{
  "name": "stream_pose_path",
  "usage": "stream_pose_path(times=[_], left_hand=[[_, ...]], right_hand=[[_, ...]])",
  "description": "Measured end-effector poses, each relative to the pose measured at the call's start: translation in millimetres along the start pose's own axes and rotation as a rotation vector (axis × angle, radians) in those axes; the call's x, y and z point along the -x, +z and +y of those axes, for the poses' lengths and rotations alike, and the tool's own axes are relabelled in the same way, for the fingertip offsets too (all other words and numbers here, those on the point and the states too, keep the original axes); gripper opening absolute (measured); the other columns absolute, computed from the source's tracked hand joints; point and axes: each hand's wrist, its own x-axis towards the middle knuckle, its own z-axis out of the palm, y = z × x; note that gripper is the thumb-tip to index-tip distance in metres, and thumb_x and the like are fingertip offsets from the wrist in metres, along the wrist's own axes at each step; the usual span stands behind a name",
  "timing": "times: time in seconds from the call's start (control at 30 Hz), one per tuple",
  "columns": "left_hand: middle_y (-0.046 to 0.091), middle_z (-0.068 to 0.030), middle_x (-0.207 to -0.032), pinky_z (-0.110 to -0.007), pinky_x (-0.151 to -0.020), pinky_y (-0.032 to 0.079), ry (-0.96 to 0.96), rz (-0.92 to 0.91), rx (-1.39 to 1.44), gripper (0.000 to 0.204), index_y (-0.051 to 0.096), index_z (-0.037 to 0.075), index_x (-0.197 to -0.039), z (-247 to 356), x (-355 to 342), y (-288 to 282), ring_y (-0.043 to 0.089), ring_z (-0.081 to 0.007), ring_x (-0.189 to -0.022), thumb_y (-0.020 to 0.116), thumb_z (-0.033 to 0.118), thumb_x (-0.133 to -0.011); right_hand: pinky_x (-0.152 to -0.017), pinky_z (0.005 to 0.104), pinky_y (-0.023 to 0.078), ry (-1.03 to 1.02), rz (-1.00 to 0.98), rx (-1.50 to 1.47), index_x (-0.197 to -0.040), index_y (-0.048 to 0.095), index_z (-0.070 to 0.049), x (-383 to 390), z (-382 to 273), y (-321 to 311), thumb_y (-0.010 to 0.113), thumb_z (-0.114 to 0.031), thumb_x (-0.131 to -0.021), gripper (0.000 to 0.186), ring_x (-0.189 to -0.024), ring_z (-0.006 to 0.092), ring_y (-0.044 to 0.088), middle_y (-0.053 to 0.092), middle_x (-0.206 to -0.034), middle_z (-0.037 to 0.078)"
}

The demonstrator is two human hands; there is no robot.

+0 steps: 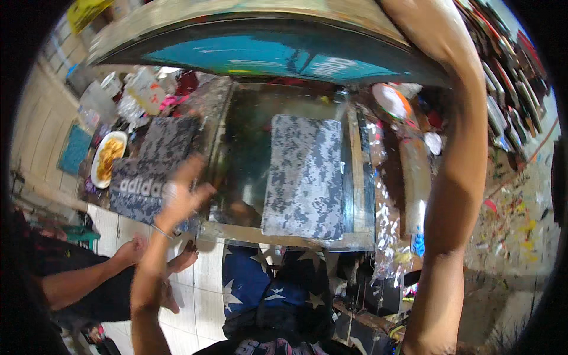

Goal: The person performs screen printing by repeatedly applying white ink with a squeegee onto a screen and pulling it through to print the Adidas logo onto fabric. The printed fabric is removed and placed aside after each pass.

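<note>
My left hand (184,192), smeared a little by motion, has its fingers apart and nothing visible in them. It is over the right end of a grey camouflage fabric piece (133,204) with white printed lettering. A second camouflage piece (168,139) lies just beyond that one. On the dark glass-like printing board (245,142) in front of me rests a plain camouflage panel (305,177). Above the board's far side, a wooden-framed printing screen (236,53) with blue-green mesh stands tilted up. My right arm (452,195) reaches up to the screen's right end, its hand beyond the upper edge.
A white dish of food (109,158) stands at the left among plastic bags and clutter. Another person's hand (129,251) is at the lower left. Right of the board are a paint-spattered ledge (387,236) and an orange-and-white tub (391,102). Several frames (509,89) are stacked far right.
</note>
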Motion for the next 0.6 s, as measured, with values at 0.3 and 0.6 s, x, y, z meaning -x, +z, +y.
stream_pose_path(times=[0.3,0.6], left_hand=[[0.033,-0.0089,-0.166,-0.054,-0.127,0.014,0.391,-0.365,-0.191,0.104,0.037,0.007,-0.158,85,-5,122,0.026,-0.0299,-0.155,0.074,0.065,-0.079],[0.036,-0.0068,-0.165,-0.055,-0.127,0.013,0.418,-0.315,-0.197,0.103,0.039,0.008,-0.157,84,-3,126,0.028,-0.0290,-0.154,0.074,0.066,-0.079]], right_hand=[[-0.076,0.0472,0.057,0.048,-0.072,-0.004,-0.069,0.068,0.011,12,1,-16,0.055,-0.056,-0.096,0.074,-0.069,0.0400,0.070,0.066,-0.069,0.029],[-0.089,0.0488,0.056,-0.038,0.001,-0.013,-0.082,0.070,0.016,13,9,-13,0.054,-0.054,-0.097,0.073,-0.089,0.0470,0.072,0.069,-0.086,0.037]])
